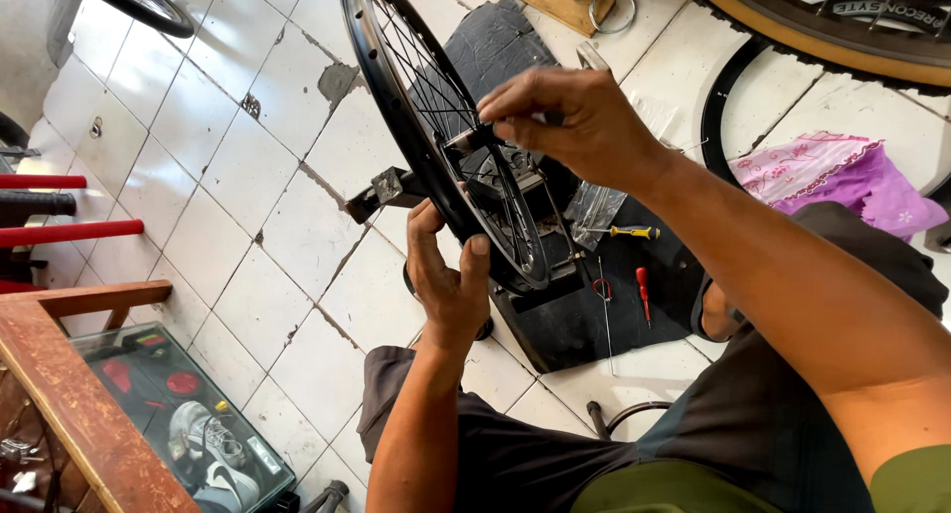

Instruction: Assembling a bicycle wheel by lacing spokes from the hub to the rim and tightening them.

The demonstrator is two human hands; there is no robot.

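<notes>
head view, person seated on a white tiled floor (208,226), looking down at both hands.

bicycle wheel (416,107): black rim with thin black spokes, standing upright on edge in a black truing stand (396,188), centre of scene, running from far-centre down toward near-centre. stand sits on a black mat (575,315).

left hand (446,275): below and near side of the wheel, palm up against the lower rim. thumb and fingers closed narrow around the rim edge, gripping it; thumb tip lies on the near face of the rim.

right hand (570,117): above the wheel, forearm entering from the right. fingers pinched tight on a small dark tool (474,137) at the spokes, just inside the rim. cannot tell the exact kind of tool; it is mostly hidden under the fingertips.

the two hands are near each other, one on each side of the same stretch of rim, not touching.

around: yellow-handled screwdriver (629,232) and red-handled screwdriver (642,287) on the mat, right of the wheel. pink-purple cloth (842,176) far right. tan-walled tyre (812,38) at far right edge. wooden-framed glass case (109,394) near left, shoes visible inside. red bars (59,231) at left edge.
</notes>
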